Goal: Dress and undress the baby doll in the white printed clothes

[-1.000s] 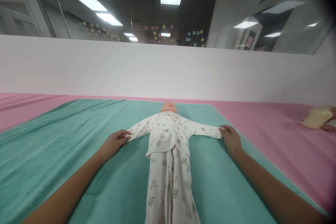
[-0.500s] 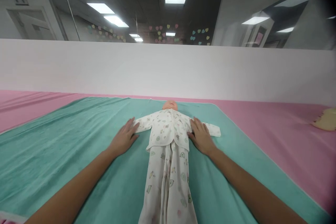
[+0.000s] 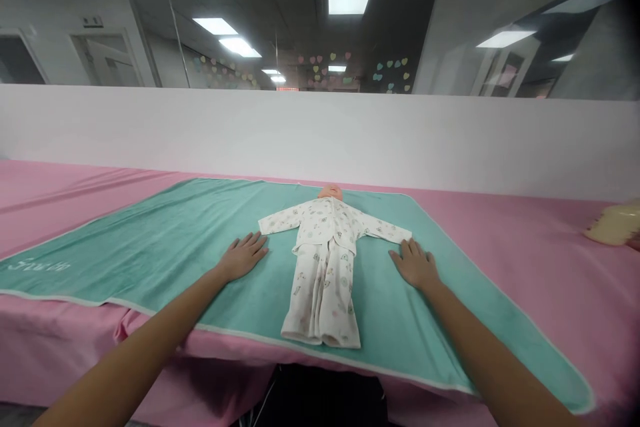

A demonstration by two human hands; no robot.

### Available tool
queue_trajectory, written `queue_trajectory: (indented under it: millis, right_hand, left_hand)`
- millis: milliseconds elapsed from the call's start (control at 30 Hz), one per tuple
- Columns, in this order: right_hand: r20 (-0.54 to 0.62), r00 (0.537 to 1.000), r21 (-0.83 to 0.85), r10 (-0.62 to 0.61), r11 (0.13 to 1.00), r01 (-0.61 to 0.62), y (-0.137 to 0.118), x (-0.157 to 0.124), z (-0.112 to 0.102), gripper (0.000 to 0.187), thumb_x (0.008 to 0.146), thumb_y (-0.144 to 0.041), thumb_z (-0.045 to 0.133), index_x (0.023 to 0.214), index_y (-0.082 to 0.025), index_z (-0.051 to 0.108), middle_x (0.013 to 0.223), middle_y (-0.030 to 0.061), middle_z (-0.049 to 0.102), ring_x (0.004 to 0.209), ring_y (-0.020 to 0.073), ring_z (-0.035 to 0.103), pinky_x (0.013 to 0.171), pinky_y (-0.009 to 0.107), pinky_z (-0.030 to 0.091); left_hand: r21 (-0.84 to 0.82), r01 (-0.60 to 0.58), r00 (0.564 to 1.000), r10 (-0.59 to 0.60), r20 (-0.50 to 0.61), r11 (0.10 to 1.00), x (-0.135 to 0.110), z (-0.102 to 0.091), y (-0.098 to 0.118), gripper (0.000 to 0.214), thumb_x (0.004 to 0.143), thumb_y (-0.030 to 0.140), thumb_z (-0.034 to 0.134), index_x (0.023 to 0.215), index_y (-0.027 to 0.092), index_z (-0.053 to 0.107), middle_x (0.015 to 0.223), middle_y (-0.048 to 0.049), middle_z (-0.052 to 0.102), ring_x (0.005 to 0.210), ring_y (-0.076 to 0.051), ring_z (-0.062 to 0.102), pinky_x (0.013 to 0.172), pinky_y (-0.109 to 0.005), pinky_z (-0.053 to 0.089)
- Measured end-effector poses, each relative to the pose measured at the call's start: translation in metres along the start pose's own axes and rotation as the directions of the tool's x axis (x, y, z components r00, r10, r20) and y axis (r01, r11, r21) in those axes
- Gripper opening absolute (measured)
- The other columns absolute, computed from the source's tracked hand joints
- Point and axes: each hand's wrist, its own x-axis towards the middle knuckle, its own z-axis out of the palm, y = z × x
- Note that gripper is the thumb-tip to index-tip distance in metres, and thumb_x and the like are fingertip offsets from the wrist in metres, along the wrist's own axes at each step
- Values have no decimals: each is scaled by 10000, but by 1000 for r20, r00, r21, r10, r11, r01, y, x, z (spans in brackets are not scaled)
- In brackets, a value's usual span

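A baby doll [image 3: 331,191] lies on its back on a teal blanket [image 3: 200,227], its head toward the wall. It wears a white printed top [image 3: 327,220] with both sleeves spread sideways and white printed trousers [image 3: 325,293]; no doll hands or feet show. My left hand [image 3: 244,255] rests flat on the blanket just below the left sleeve's cuff, fingers stretched out. My right hand [image 3: 416,261] lies open on the blanket, its fingertips at the cuff of the right sleeve. Neither hand holds anything.
Pink cloth [image 3: 530,247] covers the table under the blanket and hangs over its front edge. A low white wall [image 3: 300,133] runs along the back, with a glass pane above it. A pale yellow object [image 3: 613,223] sits at the far right.
My hands have moved outward from the doll's sleeves, to near the cuffs. The view has pulled back, so the trouser hems and the table's front edge now show.
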Motion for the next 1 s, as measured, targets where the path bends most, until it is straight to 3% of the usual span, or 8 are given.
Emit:
queue_trajectory:
  millis: [100, 200, 300, 367, 533, 733, 867, 1000]
  right_hand:
    - [-54, 979, 192, -195, 960, 202, -28, -49, -14, 709, 867, -566, 245, 1415, -123, 163, 1477, 90, 84, 1356, 229, 97, 1099, 445, 112]
    - [-102, 911, 441, -400, 802, 402, -68, -112, -30, 683, 877, -539, 295, 1429, -221, 52, 1486, 26, 36, 1356, 181, 115, 1102, 372, 186]
    - [-148, 784, 431, -603, 674, 600, -105, -169, -36, 726, 823, -487, 472, 1419, -264, 123, 1482, 17, 85, 1354, 212, 118, 1093, 399, 211]
    - [-212, 734, 363, -645, 646, 672, -124, -189, -35, 647, 803, -377, 525, 1381, -268, 254, 1452, 28, 210, 1333, 227, 181, 1081, 421, 226]
    - [-359, 715, 252, -600, 675, 693, -144, -188, -36, 412, 716, -86, 485, 1110, -206, 518, 1188, 59, 514, 1132, 213, 423, 993, 398, 328]
    - [-413, 721, 87, -556, 764, 639, -121, -188, -56, 237, 742, -8, 422, 854, -175, 547, 1083, 65, 551, 1001, 195, 486, 865, 363, 398]
    - [-366, 621, -61, -693, 683, 728, -113, -204, -62, 215, 840, -79, 412, 942, -185, 568, 1195, 67, 525, 1123, 209, 443, 974, 436, 334]
    - [-287, 571, -22, -769, 601, 799, -106, -218, -76, 237, 868, -133, 415, 1026, -218, 570, 1239, 46, 515, 1172, 189, 430, 1031, 447, 300]
  left_hand:
    - [-205, -34, 999, 30, -21, 978, -37, -2, 42, 638, 865, 570, 210, 1388, 209, 265, 1482, -36, 136, 1361, -214, 126, 1097, -428, 134]
    - [-350, -243, 969, 213, -122, 905, -81, 5, 91, 596, 879, 532, 247, 1404, 253, 202, 1495, -1, 51, 1360, -181, 131, 1098, -343, 200]
    - [-239, -459, 884, 413, -218, 856, -116, 21, 125, 649, 818, 445, 486, 1391, 285, 226, 1495, -12, 91, 1357, -210, 149, 1087, -363, 246]
    - [-132, -479, 854, 426, -299, 868, -129, 30, 136, 674, 765, 327, 582, 1367, 276, 283, 1484, -45, 159, 1344, -240, 192, 1061, -405, 288]
    - [100, -414, 820, 419, -389, 905, -130, 19, 135, 508, 695, 94, 578, 1174, 247, 512, 1390, -63, 369, 1266, -260, 335, 990, -432, 343]
    - [181, -473, 739, 499, -452, 863, -120, -17, 133, 332, 714, 20, 502, 939, 238, 612, 1198, -33, 558, 1188, -236, 418, 907, -397, 378]
    - [109, -595, 656, 560, -507, 796, -129, -5, 157, 332, 774, 38, 449, 1003, 240, 580, 1108, -8, 604, 1139, -192, 456, 930, -370, 366]
    - [138, -727, 549, 689, -473, 673, -163, 27, 162, 187, 830, 179, 479, 983, 219, 579, 955, -13, 641, 909, -166, 555, 923, -363, 390]
